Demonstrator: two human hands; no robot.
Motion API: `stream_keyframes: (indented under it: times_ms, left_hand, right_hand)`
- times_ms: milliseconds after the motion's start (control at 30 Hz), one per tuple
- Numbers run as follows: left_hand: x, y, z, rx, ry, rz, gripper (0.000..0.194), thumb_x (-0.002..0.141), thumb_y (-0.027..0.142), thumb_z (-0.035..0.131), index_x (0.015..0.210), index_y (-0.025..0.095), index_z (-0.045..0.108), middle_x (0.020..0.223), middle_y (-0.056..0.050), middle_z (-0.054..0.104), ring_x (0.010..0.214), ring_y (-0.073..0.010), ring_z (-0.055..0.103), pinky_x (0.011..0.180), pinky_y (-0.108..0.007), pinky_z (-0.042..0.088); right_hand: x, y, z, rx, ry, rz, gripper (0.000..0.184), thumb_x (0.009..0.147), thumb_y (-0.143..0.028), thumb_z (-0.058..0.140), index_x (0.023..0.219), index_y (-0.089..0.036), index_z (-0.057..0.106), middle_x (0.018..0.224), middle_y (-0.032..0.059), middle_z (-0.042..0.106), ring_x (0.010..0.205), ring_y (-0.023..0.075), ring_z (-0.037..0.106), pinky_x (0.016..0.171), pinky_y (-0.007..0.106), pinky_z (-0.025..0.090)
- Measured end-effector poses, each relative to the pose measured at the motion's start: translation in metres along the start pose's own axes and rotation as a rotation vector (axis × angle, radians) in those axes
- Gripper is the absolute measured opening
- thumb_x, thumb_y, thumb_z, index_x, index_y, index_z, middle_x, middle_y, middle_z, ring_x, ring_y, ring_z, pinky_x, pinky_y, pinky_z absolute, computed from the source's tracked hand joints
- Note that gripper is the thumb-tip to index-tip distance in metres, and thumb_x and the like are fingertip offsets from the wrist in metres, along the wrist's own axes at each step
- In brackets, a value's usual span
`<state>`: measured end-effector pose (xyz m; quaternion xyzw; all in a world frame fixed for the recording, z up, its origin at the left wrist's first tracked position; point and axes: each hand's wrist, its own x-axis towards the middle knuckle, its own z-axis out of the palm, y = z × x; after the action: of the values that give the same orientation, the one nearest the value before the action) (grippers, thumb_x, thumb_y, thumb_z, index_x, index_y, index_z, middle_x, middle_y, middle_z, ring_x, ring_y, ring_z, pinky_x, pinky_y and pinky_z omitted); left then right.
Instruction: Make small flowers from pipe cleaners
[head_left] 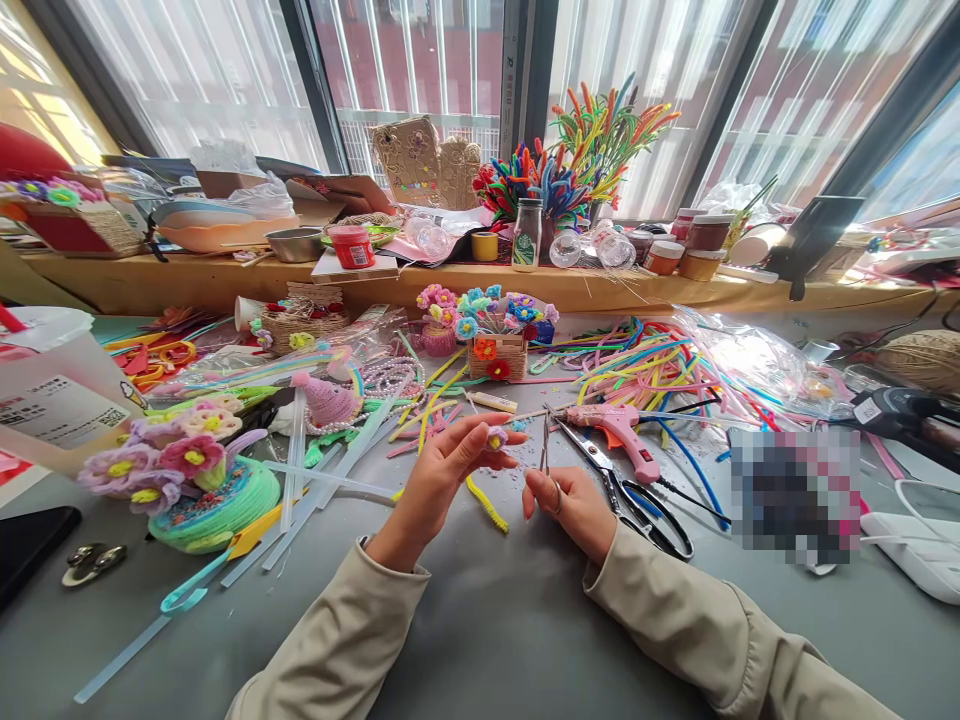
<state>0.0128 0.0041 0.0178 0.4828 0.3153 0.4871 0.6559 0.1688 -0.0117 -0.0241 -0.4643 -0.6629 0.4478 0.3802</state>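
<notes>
Between the fingertips of my left hand [439,480] is a small pale-purple pipe cleaner flower [496,438] with a yellow centre. My right hand [576,510] grips small metal scissors [545,448], their points upward, a little to the right of the flower and apart from it. A pink hot glue gun [619,425] lies just beyond my right hand. Large black-handled scissors [637,505] rest beside that hand, partly overlapped by the glue gun. On the table below the flower is a bent yellow pipe cleaner [487,503].
A tangle of coloured pipe cleaners [645,360] spreads at the back right. At left, fuzzy flowers [193,455] sit on a green round base [217,510], near clear glue sticks [296,535] and a plastic cup [60,390]. A flower basket [487,362] stands below the cluttered ledge [420,290].
</notes>
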Motion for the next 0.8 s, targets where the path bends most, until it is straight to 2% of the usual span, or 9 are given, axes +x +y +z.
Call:
stream_keyframes:
  times_ms: [133,400,633,800]
  left_hand:
    - [0.0021,-0.0037,0.0020,0.098,0.093,0.010,0.030,0.068,0.027,0.056,0.096,0.015,0.057,0.093,-0.007,0.063,0.073,-0.0147,0.058,0.071,-0.026,0.043]
    - [0.0055,-0.0081,-0.0006,0.178,0.087,0.040,0.043,0.062,0.022,0.062,0.104,0.016,0.052,0.101,-0.007,0.060,0.090,-0.0199,0.055,0.081,-0.033,0.043]
    - [0.0049,-0.0088,-0.0014,0.135,0.067,0.034,0.044,0.063,0.021,0.061,0.105,0.016,0.051,0.105,-0.007,0.058,0.088,-0.0201,0.057,0.083,-0.033,0.043]
    - [0.0032,-0.0074,-0.0013,0.140,0.037,0.011,0.038,0.068,0.022,0.057,0.104,0.015,0.051,0.100,-0.009,0.060,0.080,-0.0187,0.059,0.075,-0.031,0.046]
  right_hand:
    - [-0.0002,-0.0003,-0.0001,0.005,-0.008,-0.001,0.051,0.072,-0.055,0.036,0.047,-0.014,0.053,0.041,-0.0048,0.030,0.040,0.0059,0.027,0.043,0.020,0.021]
    - [-0.0001,-0.0026,0.0004,-0.004,-0.009,-0.007,0.052,0.073,-0.054,0.034,0.046,-0.014,0.054,0.041,-0.0045,0.030,0.041,0.0064,0.028,0.044,0.020,0.023]
    - [0.0003,-0.0021,-0.0003,-0.009,0.004,-0.014,0.051,0.073,-0.053,0.035,0.046,-0.015,0.056,0.040,-0.0045,0.031,0.040,0.0060,0.029,0.043,0.020,0.023]
    - [0.0001,-0.0009,0.0001,-0.012,-0.002,-0.008,0.051,0.074,-0.052,0.035,0.047,-0.014,0.055,0.041,-0.0047,0.030,0.041,0.0060,0.028,0.044,0.020,0.023]
